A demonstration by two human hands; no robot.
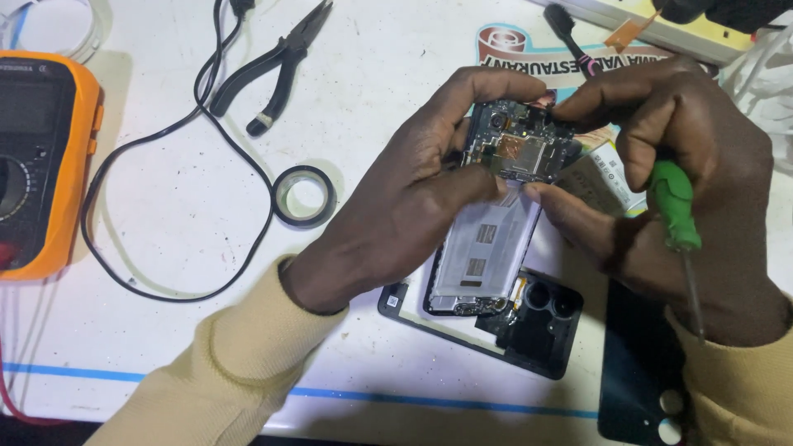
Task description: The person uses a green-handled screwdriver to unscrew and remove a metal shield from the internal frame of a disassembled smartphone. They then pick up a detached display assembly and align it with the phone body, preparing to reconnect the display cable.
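While both hands pinch the circuit board, the right hand also grips a green screwdriver above the opened phone.

Both arms wearing mustard-yellow knit sleeves; ribbed cuff of left sleeve ending at wrist beside opened phone, right sleeve showing past phone's far side, hands bare

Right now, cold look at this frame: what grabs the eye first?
Both hands meet mid-frame on an opened phone, left hand and right hand pinching its exposed circuit board. The right hand also holds a green-handled screwdriver. At far left sits an orange multimeter; black pliers lie top centre.
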